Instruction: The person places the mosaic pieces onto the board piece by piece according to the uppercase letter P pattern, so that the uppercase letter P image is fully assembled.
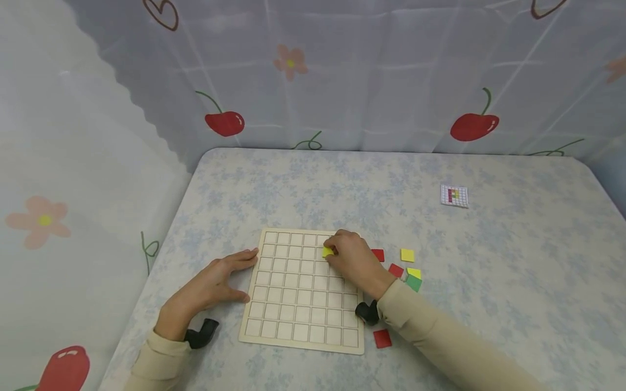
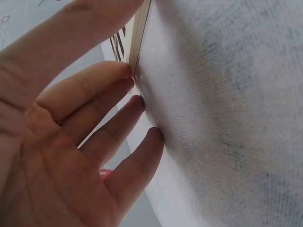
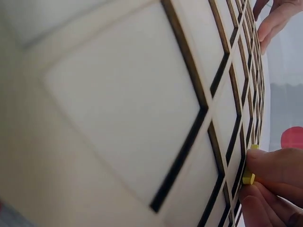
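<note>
A pale wooden grid board [image 1: 283, 346] with square recesses lies on the table. My right hand [image 1: 354, 260] pinches a yellow square tile [image 1: 327, 252] over the upper right part of the grid. In the right wrist view the yellow tile [image 3: 248, 178] sits between thumb and fingers, at the board's surface. At the board's left edge rests my left hand [image 1: 215, 282], its fingertips and thumb touching the side. The left wrist view shows that hand [image 2: 85, 137] with fingers extended, beside the board's edge [image 2: 138, 38].
Right of the board lie red tiles [image 1: 395, 270], yellow tiles [image 1: 407, 255] and a green tile [image 1: 413, 282]. Another red tile [image 1: 382, 338] is near the board's lower right corner. A small card with a coloured grid pattern [image 1: 454, 195] lies farther back on the right.
</note>
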Demonstrator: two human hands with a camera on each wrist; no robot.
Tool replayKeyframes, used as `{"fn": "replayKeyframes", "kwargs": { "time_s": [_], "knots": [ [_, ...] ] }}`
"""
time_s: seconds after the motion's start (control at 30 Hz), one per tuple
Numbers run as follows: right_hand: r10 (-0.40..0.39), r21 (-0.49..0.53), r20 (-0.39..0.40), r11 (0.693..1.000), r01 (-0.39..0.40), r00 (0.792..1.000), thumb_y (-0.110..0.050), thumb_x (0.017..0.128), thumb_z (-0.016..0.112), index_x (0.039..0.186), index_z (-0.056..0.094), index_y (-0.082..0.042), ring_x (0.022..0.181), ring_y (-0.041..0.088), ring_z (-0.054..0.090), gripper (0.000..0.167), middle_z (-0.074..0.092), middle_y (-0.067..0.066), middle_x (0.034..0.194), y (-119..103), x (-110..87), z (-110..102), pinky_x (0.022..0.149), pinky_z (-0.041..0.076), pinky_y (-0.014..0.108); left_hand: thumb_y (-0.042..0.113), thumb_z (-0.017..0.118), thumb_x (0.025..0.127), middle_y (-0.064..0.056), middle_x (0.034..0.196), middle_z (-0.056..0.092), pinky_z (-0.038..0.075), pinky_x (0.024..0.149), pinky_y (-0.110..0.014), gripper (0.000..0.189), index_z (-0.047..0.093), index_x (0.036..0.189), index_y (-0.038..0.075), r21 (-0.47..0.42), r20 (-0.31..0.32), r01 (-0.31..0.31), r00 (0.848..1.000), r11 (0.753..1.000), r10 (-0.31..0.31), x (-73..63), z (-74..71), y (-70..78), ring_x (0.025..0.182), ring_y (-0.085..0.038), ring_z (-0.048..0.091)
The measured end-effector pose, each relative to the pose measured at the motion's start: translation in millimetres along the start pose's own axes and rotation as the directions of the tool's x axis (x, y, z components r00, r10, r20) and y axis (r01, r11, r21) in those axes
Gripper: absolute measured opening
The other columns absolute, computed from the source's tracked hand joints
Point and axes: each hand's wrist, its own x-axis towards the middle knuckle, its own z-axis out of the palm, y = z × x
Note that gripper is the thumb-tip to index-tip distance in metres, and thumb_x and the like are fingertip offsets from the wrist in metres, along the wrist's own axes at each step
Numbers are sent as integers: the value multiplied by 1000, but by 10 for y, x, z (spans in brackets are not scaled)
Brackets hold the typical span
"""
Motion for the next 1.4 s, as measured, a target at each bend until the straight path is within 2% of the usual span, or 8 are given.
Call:
{"fn": "replayKeyframes", "kwargs": {
  "time_s": [0.3, 0.6, 0.8, 0.87, 0.9, 1.07, 1.2, 1.4],
  "knots": [
    [31, 44, 16, 999, -32, 999, -2, 82, 78, 104, 77, -2, 89, 20, 66, 22, 70, 9, 99, -48, 34, 29, 76, 56, 31, 6, 87, 69, -15, 156, 33, 37, 108, -51, 84, 46, 142, -8, 8, -3, -9, 1000, 1000, 9, -1, -11, 24, 143, -38, 28],
    [35, 15, 47, 999, -36, 998, -3, 84, 77, 110, 76, -2, 95, 22, 67, 26, 70, 12, 105, -61, 52, 43, 78, 56, 30, 7, 87, 70, -15, 156, 34, 38, 108, -51, 84, 46, 142, -7, 29, -5, 1, 1000, 1000, -1, -9, -12, 31, 143, -39, 29],
    [-51, -53, 29, 997, 52, 998, -2, 84, 76, 86, 73, -4, 74, 16, 51, 5, 56, 4, 76, -45, 5, 47, 64, 44, 27, 8, 87, 70, -15, 156, 33, 35, 109, -53, 85, 46, 142, -7, 9, -3, -2, 1000, 1000, 2, -4, 5, 27, 143, -40, 28],
    [-62, -68, 26, 996, 64, 998, -3, 85, 74, 82, 69, -4, 71, 16, 46, 6, 51, 4, 73, -40, -34, 32, 62, 41, 28, 8, 88, 70, -16, 156, 33, 34, 109, -54, 85, 46, 142, -8, 5, -3, -5, 1000, 1000, 5, -3, 10, 24, 143, -40, 28],
    [-59, -68, 15, 996, 59, 998, -3, 86, 74, 88, 72, -4, 73, 15, 49, 3, 55, 3, 77, -31, -60, 23, 64, 44, 27, 9, 88, 70, -16, 156, 33, 34, 109, -54, 85, 46, 142, -8, 8, -2, -9, 1000, 1000, 9, -3, 12, 22, 142, -40, 28],
    [1, -61, -34, 998, -3, 999, -4, 88, 70, 113, 73, -2, 82, 14, 57, 26, 66, 6, 105, 66, -238, -98, 69, 51, 28, 9, 87, 70, -15, 156, 33, 36, 109, -52, 85, 46, 142, -7, 18, -1, -4, 1000, 1000, 4, 2, 11, 34, 143, -39, 29],
    [24, -92, -75, 995, -31, 997, -4, 86, 71, 114, 72, -1, 77, 14, 56, 27, 66, 7, 105, 228, -395, -216, 62, 48, 28, 8, 87, 70, -14, 156, 34, 36, 109, -51, 85, 46, 142, -7, 29, -2, 4, 1000, 1000, -4, -1, -3, 42, 143, -38, 28],
    [66, -120, -132, 989, -82, 989, -10, 85, 76, 111, 73, -2, 80, 16, 59, 27, 66, 5, 99, 488, -670, -362, 65, 53, 33, 8, 88, 70, -15, 156, 33, 35, 109, -52, 85, 46, 142, -7, 28, 3, 13, 1000, 1000, -14, -9, -19, 37, 143, -39, 28]
  ]
}}
